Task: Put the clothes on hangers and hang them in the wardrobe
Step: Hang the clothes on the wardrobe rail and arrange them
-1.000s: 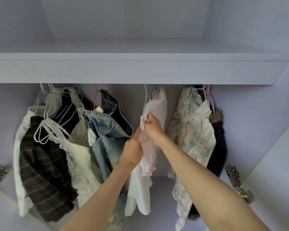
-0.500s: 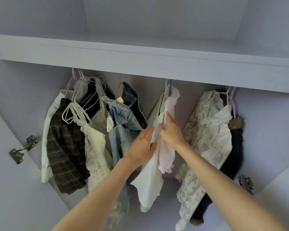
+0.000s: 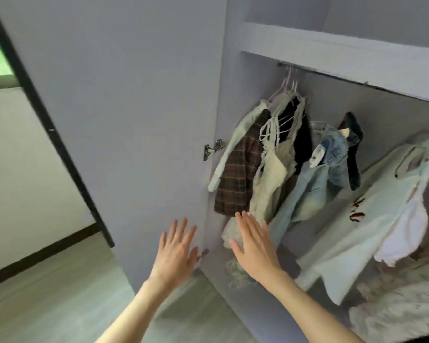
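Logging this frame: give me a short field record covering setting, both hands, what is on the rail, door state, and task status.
setting: open wardrobe with a rail under a shelf
left hand: open, fingers spread, holds nothing, in front of the door's lower edge
right hand: open, fingers straight, holds nothing, in front of the hanging clothes
on rail: plaid garment, cream lace top, denim piece, pale tee
door: swung open at left
task status: clothes shown all hung; neither hand carries a garment or a hanger
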Tool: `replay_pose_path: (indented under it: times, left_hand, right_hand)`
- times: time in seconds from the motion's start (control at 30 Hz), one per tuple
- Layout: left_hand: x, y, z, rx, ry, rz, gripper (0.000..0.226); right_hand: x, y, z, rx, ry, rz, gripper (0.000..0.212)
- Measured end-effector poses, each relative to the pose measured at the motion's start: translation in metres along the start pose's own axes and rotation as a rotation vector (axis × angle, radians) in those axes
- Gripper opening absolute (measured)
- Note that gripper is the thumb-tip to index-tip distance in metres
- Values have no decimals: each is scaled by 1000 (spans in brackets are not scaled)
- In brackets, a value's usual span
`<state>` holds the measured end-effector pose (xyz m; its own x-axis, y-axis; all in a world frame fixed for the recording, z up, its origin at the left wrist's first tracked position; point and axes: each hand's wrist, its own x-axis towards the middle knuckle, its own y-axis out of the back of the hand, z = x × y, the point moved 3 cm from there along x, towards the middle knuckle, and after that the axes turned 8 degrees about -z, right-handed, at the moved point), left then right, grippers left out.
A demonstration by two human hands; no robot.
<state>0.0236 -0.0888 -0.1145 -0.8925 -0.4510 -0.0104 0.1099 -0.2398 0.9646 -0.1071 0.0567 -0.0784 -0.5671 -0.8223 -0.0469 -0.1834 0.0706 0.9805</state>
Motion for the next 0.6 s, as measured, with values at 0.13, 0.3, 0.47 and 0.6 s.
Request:
replay_pose_path:
  times: [0.13, 0.3, 0.47, 0.6]
  left_hand:
    - [-102, 1, -85, 2, 205, 47, 52]
    - [-257, 5, -167, -21, 558, 109, 53]
    - [-394, 32, -221, -64, 945, 195, 55]
    - [-485, 57, -234, -27, 1231, 358, 56]
  right_hand:
    - [-13, -43, -105, 53, 142, -118, 83]
    - [-50, -96, -243, 98, 439, -155, 65]
    - [-72, -118, -379, 139, 775, -222, 61]
    - [-90, -116, -487, 162, 1062, -259, 63]
